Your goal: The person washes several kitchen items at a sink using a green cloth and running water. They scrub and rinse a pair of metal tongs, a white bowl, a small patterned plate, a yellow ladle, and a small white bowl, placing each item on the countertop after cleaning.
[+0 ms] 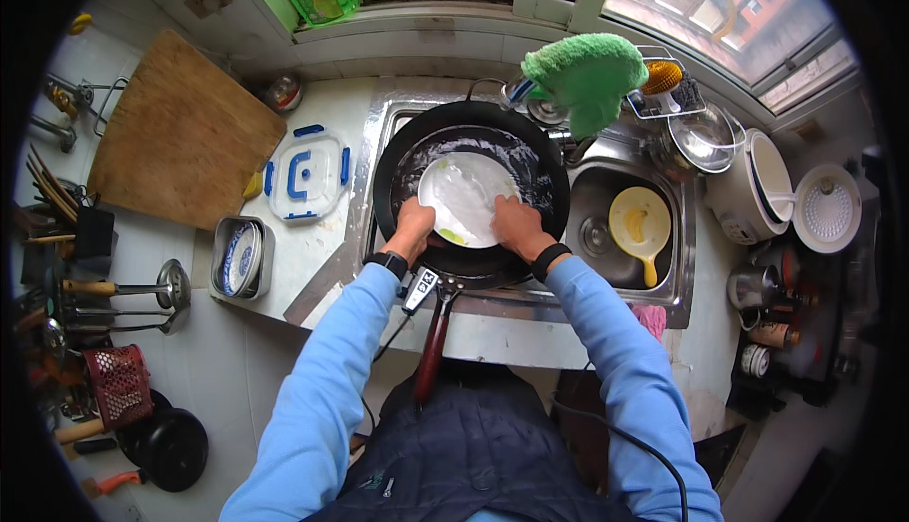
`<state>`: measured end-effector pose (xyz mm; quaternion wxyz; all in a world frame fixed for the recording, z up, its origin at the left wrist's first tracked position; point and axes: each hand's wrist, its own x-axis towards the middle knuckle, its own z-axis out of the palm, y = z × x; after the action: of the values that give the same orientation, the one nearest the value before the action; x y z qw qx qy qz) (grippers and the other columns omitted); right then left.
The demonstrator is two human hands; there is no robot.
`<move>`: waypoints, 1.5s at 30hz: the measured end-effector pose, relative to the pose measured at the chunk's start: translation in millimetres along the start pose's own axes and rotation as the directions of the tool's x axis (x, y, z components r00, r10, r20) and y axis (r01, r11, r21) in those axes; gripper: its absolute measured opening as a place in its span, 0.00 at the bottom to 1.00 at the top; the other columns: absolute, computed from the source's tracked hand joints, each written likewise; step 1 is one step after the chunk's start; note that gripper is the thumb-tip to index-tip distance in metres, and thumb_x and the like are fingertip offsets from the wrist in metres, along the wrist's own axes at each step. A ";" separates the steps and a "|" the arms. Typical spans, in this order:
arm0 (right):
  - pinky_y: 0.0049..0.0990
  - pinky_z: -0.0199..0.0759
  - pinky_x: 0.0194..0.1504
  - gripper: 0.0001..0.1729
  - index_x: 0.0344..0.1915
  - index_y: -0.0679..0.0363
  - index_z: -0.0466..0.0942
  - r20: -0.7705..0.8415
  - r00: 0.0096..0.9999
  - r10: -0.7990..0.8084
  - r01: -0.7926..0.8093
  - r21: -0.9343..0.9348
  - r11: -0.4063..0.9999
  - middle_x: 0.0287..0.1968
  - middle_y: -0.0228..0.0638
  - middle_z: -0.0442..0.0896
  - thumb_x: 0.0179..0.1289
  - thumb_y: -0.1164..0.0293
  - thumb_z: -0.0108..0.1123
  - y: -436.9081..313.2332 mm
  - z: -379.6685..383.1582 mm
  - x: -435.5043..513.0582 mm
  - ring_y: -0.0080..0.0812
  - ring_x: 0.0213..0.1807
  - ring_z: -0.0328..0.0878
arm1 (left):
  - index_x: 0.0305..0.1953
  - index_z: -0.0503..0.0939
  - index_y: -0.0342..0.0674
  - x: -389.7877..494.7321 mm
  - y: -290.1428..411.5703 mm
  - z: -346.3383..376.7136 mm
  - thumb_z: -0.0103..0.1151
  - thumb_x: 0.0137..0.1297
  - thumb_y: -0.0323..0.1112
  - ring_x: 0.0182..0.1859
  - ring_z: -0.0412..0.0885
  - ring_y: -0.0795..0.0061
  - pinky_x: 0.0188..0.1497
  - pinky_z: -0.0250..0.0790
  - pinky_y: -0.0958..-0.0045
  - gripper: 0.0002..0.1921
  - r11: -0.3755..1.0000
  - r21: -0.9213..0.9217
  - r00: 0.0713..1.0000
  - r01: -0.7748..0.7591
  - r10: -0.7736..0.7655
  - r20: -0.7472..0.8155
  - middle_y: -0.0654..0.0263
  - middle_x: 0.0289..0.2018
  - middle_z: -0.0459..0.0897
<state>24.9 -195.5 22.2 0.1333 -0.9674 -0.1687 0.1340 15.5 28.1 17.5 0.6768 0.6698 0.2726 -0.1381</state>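
Observation:
A large black wok with a dark red handle rests over the left sink basin, with water inside it. Within the wok, a round white dish with green marks near its rim is held on both sides. My left hand grips its lower left rim, the thumb side up. At the lower right rim, my right hand is closed on the same dish; its fingertips are partly hidden. A green cloth hangs over the faucet just beyond the wok.
In the right sink basin lies a yellow ladle. A clear lid with blue clips, a wooden cutting board and a metal container of plates stand left. A rice cooker stands right. A cable crosses my right arm.

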 end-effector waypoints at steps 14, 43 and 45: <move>0.45 0.73 0.62 0.32 0.68 0.70 0.62 0.223 0.971 0.081 -0.114 0.138 0.984 0.61 0.60 0.78 0.66 0.69 0.52 -20.6 5.6 107.5 0.57 0.61 0.79 | 0.72 0.60 0.38 -7.3 -20.5 10.6 0.38 0.81 0.38 0.61 0.79 0.52 0.55 0.80 0.46 0.23 0.940 -0.247 0.959 0.235 -0.183 0.218 0.51 0.65 0.74; 0.45 0.69 0.58 0.37 0.63 0.58 0.71 -0.316 0.830 -0.460 0.508 0.085 0.857 0.54 0.41 0.79 0.51 0.72 0.71 -43.3 -45.4 91.8 0.47 0.57 0.76 | 0.51 0.82 0.38 3.6 40.3 -5.4 0.53 0.73 0.37 0.48 0.83 0.38 0.50 0.74 0.49 0.13 0.736 0.632 0.911 -0.241 0.396 -0.114 0.44 0.41 0.86; 0.47 0.68 0.53 0.15 0.49 0.55 0.78 -0.226 0.747 -0.625 0.641 -0.005 0.767 0.48 0.36 0.83 0.61 0.69 0.59 -58.0 -49.3 108.9 0.43 0.53 0.79 | 0.50 0.82 0.37 9.3 40.7 -1.2 0.55 0.71 0.33 0.48 0.82 0.38 0.50 0.74 0.48 0.12 0.711 0.637 0.880 -0.297 0.463 -0.106 0.41 0.40 0.85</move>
<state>121.9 -113.8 62.2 0.2232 -0.8558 -0.4663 -0.0183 45.2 33.5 46.3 0.3997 0.9034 0.1545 0.0141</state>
